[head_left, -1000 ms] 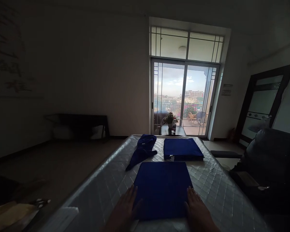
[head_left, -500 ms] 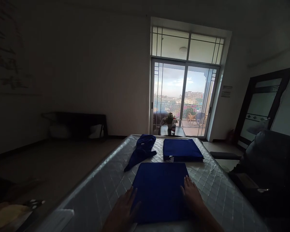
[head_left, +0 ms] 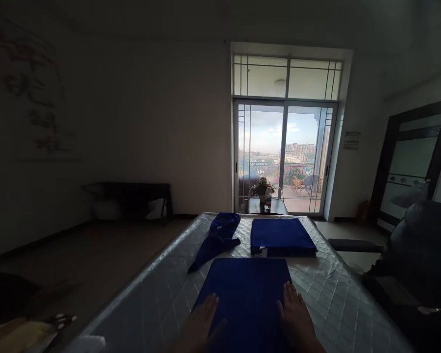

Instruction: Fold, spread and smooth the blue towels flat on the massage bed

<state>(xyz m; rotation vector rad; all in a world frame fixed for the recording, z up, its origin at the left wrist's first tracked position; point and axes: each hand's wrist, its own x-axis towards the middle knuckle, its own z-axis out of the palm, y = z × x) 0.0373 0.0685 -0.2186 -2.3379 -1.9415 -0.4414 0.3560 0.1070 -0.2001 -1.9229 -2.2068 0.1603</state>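
A folded blue cloth lies flat on the near part of a quilted, plastic-wrapped mattress. My left hand rests flat on the cloth's left part, fingers stretched out. My right hand lies flat on its right edge, fingers spread. Farther along the mattress sits a neatly folded stack of blue cloth. To its left lies a crumpled blue cloth.
A sliding glass door to a balcony stands beyond the mattress, with a small dark table, a plant and a bottle before it. A dark sofa fills the right side. A low bench stands at the left wall.
Both hands have slid inward onto the near cloth; the left moved from beside its left edge to lie on it. The view has tilted slightly.
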